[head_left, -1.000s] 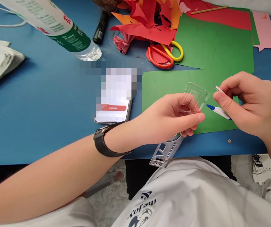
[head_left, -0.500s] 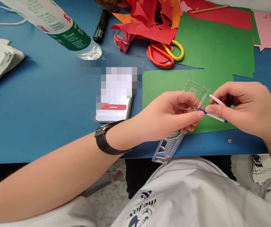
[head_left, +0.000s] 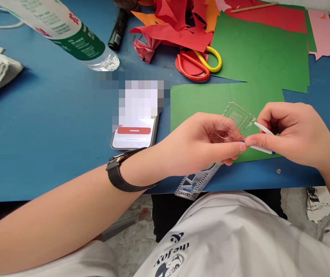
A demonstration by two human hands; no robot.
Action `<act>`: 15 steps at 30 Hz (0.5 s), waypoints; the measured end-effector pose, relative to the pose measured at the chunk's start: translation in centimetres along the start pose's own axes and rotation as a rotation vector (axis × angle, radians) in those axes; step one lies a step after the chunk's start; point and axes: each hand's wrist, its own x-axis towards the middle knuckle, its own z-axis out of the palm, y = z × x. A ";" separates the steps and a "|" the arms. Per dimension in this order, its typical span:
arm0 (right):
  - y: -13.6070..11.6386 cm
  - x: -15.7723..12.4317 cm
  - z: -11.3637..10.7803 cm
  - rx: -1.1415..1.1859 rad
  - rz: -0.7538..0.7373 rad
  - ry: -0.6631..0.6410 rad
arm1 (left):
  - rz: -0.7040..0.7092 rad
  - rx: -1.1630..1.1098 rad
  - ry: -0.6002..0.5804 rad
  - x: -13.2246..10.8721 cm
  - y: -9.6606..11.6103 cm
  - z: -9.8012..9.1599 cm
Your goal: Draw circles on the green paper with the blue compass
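Observation:
My left hand point(head_left: 211, 144) is closed on a clear plastic stencil ruler point(head_left: 195, 182), whose lower end sticks out below the palm and whose upper end shows above the fingers. In my right hand point(head_left: 292, 134), between thumb and fingers, is a white and blue compass-like tool point(head_left: 261, 149) with two white legs. One leg's tip touches or nearly touches the ruler's upper end. The thumbs meet near the tool's blue part. Under both hands lies a green paper sheet point(head_left: 199, 100).
A phone point(head_left: 134, 134) lies left of the green sheet. Behind are scissors point(head_left: 194, 67) with red and yellow handles, red paper scraps point(head_left: 179, 36), a black marker point(head_left: 119, 30) and a bottle point(head_left: 87, 42). A small round object point(head_left: 278, 171) lies near the table's front edge.
The thumbs have come together over the tool's blue part. My left hand and the ruler's lower end have shifted slightly left; the view has moved a little too.

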 end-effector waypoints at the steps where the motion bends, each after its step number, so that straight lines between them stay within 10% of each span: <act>1: 0.1 0.0 0.1 0.021 -0.002 -0.015 | 0.003 0.007 0.003 0.0 0.1 0.0; 15: -0.2 -0.7 0.4 0.145 -0.166 -0.048 | 0.019 -0.044 -0.008 -0.3 0.1 -0.1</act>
